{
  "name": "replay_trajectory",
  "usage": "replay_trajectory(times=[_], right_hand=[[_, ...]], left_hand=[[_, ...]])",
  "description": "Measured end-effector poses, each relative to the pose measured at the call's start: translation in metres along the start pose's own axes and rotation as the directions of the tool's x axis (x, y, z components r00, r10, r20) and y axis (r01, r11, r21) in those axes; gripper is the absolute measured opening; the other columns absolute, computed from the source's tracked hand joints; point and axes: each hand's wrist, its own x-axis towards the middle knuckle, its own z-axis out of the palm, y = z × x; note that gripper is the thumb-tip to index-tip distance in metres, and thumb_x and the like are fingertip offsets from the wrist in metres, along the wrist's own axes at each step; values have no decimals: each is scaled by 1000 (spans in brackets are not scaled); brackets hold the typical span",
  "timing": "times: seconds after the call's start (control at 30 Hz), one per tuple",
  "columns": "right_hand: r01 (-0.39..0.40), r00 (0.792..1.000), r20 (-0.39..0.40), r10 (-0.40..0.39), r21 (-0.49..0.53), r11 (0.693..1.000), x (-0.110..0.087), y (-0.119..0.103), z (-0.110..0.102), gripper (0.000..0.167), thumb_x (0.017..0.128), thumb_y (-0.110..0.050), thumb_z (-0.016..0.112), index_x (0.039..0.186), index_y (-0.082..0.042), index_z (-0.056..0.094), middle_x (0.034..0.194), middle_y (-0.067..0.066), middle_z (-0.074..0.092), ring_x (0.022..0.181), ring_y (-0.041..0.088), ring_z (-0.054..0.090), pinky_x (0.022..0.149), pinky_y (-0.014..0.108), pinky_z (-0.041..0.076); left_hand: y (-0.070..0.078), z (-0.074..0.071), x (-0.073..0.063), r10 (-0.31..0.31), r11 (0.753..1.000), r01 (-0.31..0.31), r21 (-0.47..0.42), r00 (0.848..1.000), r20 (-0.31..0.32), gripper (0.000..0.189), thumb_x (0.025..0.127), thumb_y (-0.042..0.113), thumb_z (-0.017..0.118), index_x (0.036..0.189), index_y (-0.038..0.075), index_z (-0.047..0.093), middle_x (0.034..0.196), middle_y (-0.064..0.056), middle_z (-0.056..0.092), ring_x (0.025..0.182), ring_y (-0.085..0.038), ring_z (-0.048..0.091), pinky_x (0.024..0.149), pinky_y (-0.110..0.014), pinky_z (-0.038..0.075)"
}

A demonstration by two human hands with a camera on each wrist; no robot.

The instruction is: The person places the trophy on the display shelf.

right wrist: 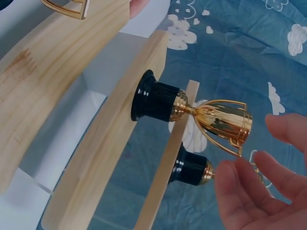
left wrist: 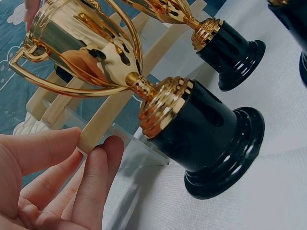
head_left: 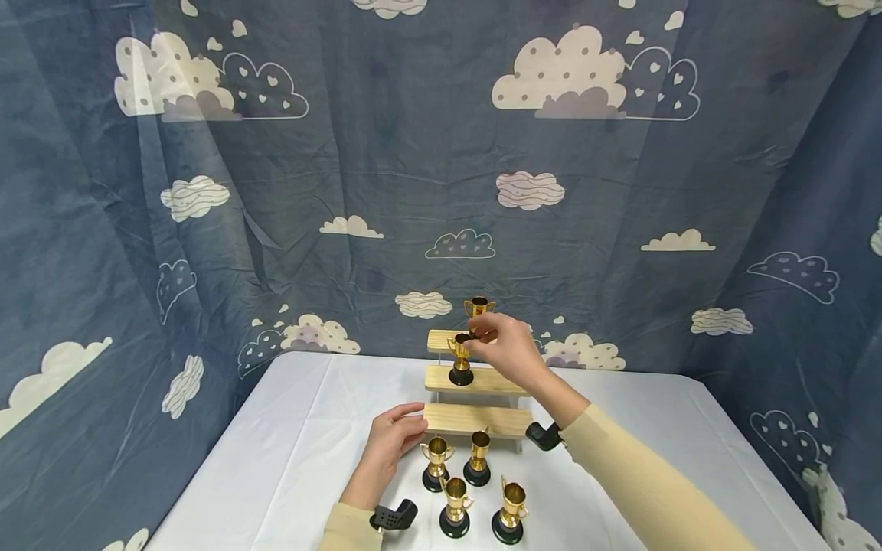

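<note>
Head view: middle-tier trophy (head_left: 461,363) stands vertical, mouth upward

Six trophies (head_left: 461,360) here: four right of the left hand (head_left: 389,444), one by the right hand's (head_left: 510,352) fingertips, one just behind that hand! Two hands, then, two black wrist devices (head_left: 394,516), three wooden steps (head_left: 475,418), and one bench (head_left: 289,459) beneath both hands.
</note>
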Motion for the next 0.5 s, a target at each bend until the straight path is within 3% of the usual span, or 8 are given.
replay_trajectory(times=[0.3,0.5], right_hand=[[3,1000,-29,-3,-1,1000,-4,-4,-11,36,89,-28,79,122,-17,70,116,8,68,96,20,65,76,44,57],[17,998,-55,-19,-21,1000,-9,-7,-18,40,89,-28,79,124,-12,70,113,9,68,100,25,65,78,44,56]], left_hand=[[0,-1,-1,5,1000,-5,-8,1000,12,47,84,0,75,129,-3,64,101,-10,74,91,-16,71,84,-32,59],[1,-1,-2,6,1000,-5,-7,1000,10,46,84,0,75,128,-3,65,101,-9,74,90,-15,71,82,-31,59]])
